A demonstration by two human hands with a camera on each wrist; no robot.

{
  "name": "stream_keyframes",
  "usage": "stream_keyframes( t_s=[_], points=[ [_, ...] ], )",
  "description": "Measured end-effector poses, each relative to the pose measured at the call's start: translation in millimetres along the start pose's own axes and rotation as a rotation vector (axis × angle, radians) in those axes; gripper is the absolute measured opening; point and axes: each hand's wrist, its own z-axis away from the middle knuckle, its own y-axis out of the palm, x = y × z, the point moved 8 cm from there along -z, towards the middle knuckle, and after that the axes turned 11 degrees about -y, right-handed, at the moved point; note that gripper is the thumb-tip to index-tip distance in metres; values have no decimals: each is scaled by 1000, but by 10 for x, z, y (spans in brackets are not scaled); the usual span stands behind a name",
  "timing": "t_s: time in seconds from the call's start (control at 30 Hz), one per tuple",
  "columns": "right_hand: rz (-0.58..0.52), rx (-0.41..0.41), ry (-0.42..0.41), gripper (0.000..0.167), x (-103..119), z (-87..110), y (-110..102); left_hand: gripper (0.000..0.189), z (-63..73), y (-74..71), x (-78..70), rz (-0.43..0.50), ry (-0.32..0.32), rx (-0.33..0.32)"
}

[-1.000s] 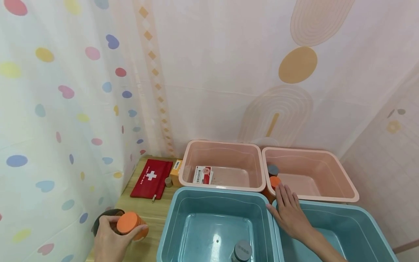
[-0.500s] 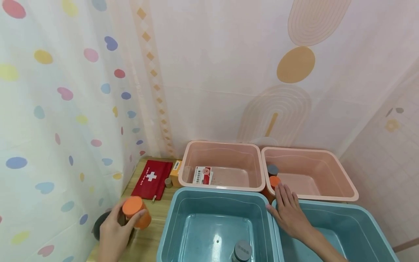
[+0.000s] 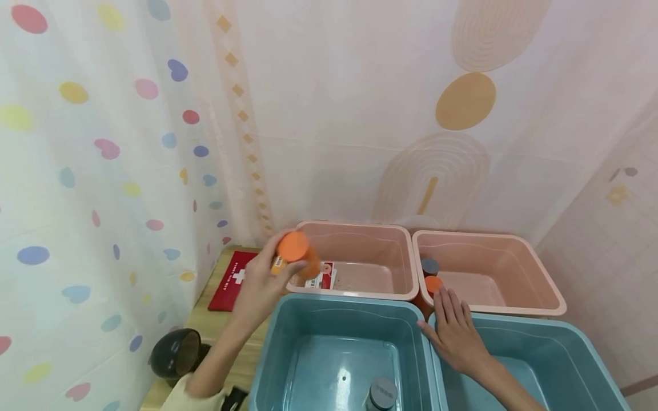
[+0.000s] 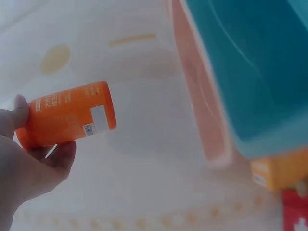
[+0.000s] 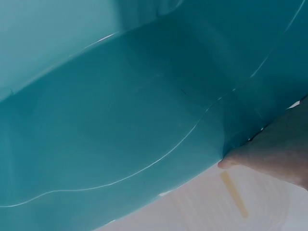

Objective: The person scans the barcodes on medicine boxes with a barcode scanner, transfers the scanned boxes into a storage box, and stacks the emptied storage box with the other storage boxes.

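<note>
My left hand [image 3: 261, 285] grips an orange bottle [image 3: 294, 246] by its capped end, thumb and fingers around it, over the left edge of the left pink bin [image 3: 380, 245]. In the left wrist view the printed bottle [image 4: 72, 115] points away from the palm. My right hand [image 3: 454, 331] lies with straight fingers over the rims where the bins meet. Its fingertips are right by an orange-capped bottle [image 3: 433, 283] at the right pink bin's [image 3: 493, 245] left front corner. A grey-capped bottle [image 3: 429, 266] stands just behind it. The right wrist view shows the thumb [image 5: 233, 160] on a teal rim.
The left teal bin [image 3: 344, 311] contains a grey-capped bottle [image 3: 382, 394]; the right teal bin [image 3: 557, 328] stands beside it. A red-and-white box [image 3: 327, 278] lies in the left pink bin. A black bowl [image 3: 177, 353] and red first aid pouch [image 3: 228, 285] are at left, near an orange box [image 4: 274, 171].
My left hand has lifted the orange bottle from beside the black bowl and carried it forward and right to the left pink bin. The right hand stays in place.
</note>
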Motion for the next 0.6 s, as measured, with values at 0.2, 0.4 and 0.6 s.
stream_keyframes(
  t_s=[0.2, 0.4, 0.6],
  points=[
    [3, -14, -4, 90, -30, -3, -20, 62, -567, 741, -317, 106, -17, 191],
    [4, 9, 20, 91, -68, 74, -3, 64, -830, 1617, -454, 193, -72, 374],
    [24, 9, 27, 90, -84, 126, -32, 64, -948, 2415, -562, 180, -114, 423]
  ],
)
